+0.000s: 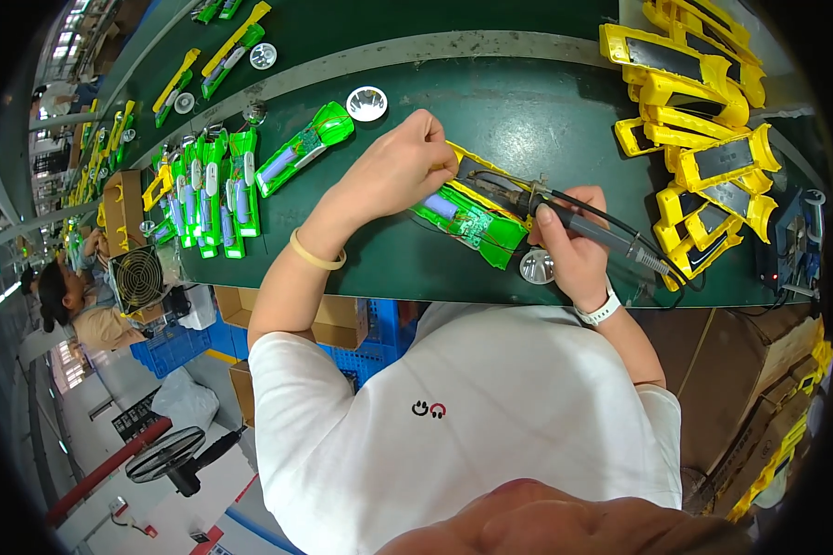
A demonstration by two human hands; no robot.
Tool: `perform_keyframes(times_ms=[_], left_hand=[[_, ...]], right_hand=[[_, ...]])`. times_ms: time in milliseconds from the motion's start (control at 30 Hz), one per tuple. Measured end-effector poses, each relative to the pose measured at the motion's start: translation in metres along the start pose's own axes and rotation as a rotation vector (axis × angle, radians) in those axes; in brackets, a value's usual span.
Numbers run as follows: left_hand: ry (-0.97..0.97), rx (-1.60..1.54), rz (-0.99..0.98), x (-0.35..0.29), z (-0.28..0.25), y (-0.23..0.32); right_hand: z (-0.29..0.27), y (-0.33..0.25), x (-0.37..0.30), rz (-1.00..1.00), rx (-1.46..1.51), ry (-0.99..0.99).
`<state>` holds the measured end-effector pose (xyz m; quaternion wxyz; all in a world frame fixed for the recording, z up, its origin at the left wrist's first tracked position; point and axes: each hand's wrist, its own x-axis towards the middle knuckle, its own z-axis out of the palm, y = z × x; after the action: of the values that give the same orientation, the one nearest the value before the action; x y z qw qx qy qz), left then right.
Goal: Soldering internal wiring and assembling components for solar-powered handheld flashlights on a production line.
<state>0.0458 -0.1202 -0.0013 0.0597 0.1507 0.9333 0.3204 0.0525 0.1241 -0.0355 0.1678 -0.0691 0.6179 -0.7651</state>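
My right hand (576,250) grips a soldering iron (602,233) with a dark handle, a cable and a thin black tube along it. Its metal tip reaches left over a yellow cover (461,154) and an opened green lamp housing (500,242). Inside that housing are a green circuit board (472,225) and a purple battery cell (441,205). My left hand (416,159) is closed in a pinch at the far left end of the yellow cover; whatever its fingertips hold is hidden. A silver reflector (537,266) lies beside the housing, close to my right wrist.
Several yellow covers with dark panels (722,159) are piled at the right. Left of my arm stand several green housings (215,190), one apart (305,148) beside another reflector (367,104). A blue device (791,240) sits at the right edge. A co-worker (88,296) is at far left.
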Motion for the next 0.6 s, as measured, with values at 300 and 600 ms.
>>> perform_keyframes(times_ms=[300,600], left_hand=[[-0.087,0.052,0.031,0.0068,-0.0051,0.0015],[-0.117,0.129,0.032,0.01,-0.0044,0.0056]], right_hand=[[0.0005,0.0085,0.0033,-0.038,-0.18,-0.047],[0.0035,0.006,0.0058,-0.013,-0.087,-0.037]])
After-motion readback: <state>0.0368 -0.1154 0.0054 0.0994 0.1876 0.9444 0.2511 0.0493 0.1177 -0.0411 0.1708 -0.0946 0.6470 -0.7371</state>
